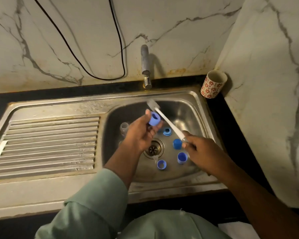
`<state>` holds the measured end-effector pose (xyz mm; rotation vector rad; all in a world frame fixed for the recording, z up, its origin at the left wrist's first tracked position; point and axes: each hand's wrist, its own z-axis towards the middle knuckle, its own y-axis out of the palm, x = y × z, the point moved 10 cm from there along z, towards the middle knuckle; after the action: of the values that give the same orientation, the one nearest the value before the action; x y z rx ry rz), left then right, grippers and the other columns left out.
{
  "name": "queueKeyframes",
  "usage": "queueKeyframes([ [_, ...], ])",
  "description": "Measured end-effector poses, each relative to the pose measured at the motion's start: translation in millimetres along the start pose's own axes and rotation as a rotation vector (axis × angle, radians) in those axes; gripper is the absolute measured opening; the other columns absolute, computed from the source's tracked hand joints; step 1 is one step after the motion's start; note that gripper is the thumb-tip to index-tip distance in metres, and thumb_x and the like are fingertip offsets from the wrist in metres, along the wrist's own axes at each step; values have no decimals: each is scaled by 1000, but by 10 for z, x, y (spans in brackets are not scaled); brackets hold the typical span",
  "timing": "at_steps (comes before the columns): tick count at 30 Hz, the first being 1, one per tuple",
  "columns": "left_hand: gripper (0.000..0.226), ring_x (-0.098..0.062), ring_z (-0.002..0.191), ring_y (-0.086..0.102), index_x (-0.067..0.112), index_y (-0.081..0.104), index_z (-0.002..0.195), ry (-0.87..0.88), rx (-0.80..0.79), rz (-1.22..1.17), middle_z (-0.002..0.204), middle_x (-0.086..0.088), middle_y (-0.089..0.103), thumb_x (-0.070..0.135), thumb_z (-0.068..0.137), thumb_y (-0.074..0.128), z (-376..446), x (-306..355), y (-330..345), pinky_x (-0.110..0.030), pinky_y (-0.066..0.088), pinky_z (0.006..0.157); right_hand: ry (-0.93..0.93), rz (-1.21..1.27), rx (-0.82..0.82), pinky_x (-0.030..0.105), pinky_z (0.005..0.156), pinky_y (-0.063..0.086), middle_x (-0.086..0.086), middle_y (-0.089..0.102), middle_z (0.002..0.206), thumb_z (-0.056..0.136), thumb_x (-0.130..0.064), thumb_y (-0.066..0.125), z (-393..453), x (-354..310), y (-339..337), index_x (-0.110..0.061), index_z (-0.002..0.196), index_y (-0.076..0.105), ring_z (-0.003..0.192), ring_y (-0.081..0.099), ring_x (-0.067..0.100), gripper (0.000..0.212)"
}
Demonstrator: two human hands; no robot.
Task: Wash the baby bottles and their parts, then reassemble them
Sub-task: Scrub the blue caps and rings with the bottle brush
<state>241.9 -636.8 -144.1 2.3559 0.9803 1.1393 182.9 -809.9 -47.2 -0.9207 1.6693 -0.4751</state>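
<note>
Your green sleeve (93,200) leads over the sink (193,100): your left hand (141,133) grips a blue cap (154,119), your right hand (202,149) clamps the brush (164,121). You seem mid-scrub; next, work the bristles inside it. Other blue parts (177,144) lie around the drain (153,149).

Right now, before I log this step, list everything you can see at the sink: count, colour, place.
held ring: 1, light blue, over the basin
brush: 1, white, head near the basin's back wall
blue parts in basin: 4, ring, dark cap, cap, ring, right of and below the drain
clear bottle: 1, greyish, basin's left side
sink: 1, steel, with ribbed drainboard on the left
tap: 1, metal, on the wall
cup: 1, white with red flowers, back right corner
cable: 1, black, along the wall
left hand: grip on the held ring
right hand: grip on the brush handle
</note>
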Motion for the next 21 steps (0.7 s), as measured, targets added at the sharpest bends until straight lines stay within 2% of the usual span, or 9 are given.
queueKeyframes([
  [2, 27, -27, 94, 75, 1, 70, 108, -19, -24, 139, 109, -18, 73, 21, 90, 71, 57, -215, -44, -36, 62, 77, 70, 6, 7, 25, 58, 48, -4, 66, 90, 100, -31, 46, 95, 202, -57, -26, 133, 55, 67, 60, 11, 34],
  [4, 15, -17, 72, 72, 3, 69, 92, 22, -58, 417, 91, -14, 70, 17, 90, 74, 182, -413, -105, -30, 59, 65, 90, 27, 12, 20, 48, 40, -11, 60, 77, 100, -33, 46, 95, 366, -103, -30, 135, 53, 53, 53, 3, 36],
  [6, 20, -10, 58, 60, 9, 63, 89, 78, -84, 804, 81, -9, 61, 15, 83, 82, 348, -642, -146, -19, 49, 54, 97, 30, -1, 13, 44, 35, -12, 57, 68, 99, -34, 47, 88, 477, -113, -32, 137, 51, 46, 52, -3, 38],
  [8, 45, -8, 72, 61, 15, 61, 107, 116, -67, 1253, 87, 1, 60, 18, 73, 90, 581, -873, -214, -11, 44, 58, 118, 47, -21, 8, 40, 33, -12, 52, 63, 99, -33, 48, 107, 574, -104, -34, 139, 48, 46, 51, -11, 40],
  [9, 58, -12, 86, 61, 18, 57, 118, 112, -105, 1441, 94, 3, 59, 18, 71, 90, 702, -1025, -234, -14, 44, 65, 123, 57, -29, 7, 40, 34, -12, 51, 63, 99, -32, 49, 119, 614, -99, -34, 140, 47, 48, 51, -14, 41],
  [13, 92, -31, 121, 53, 27, 33, 147, 119, -285, 1960, 131, -10, 55, 21, 72, 88, 1116, -1544, -273, -41, 47, 91, 151, 80, -74, 7, 42, 35, -12, 53, 67, 98, -32, 50, 195, 784, -48, -32, 142, 45, 52, 53, -15, 43],
  [17, 102, -37, 129, 47, 28, 23, 152, 146, -259, 2069, 139, -12, 50, 26, 73, 87, 1320, -1704, -351, -49, 43, 102, 199, 135, -87, 7, 42, 34, -15, 50, 65, 97, -36, 51, 274, 1001, -43, -36, 141, 44, 50, 53, -9, 45],
  [19, 99, -31, 122, 52, 29, 24, 152, 112, -266, 1994, 133, -11, 53, 20, 75, 86, 1330, -1793, -365, -45, 48, 98, 216, 161, -103, 7, 43, 36, -14, 50, 62, 96, -34, 52, 320, 1094, -38, -36, 141, 44, 50, 53, -13, 46],
  [21, 83, -25, 111, 56, 28, 33, 147, 95, -241, 1909, 127, -8, 56, 16, 80, 81, 1318, -1761, -396, -37, 50, 87, 218, 145, -100, 7, 44, 36, -15, 50, 62, 96, -34, 53, 364, 1126, -62, -36, 141, 45, 50, 53, -13, 46],
])
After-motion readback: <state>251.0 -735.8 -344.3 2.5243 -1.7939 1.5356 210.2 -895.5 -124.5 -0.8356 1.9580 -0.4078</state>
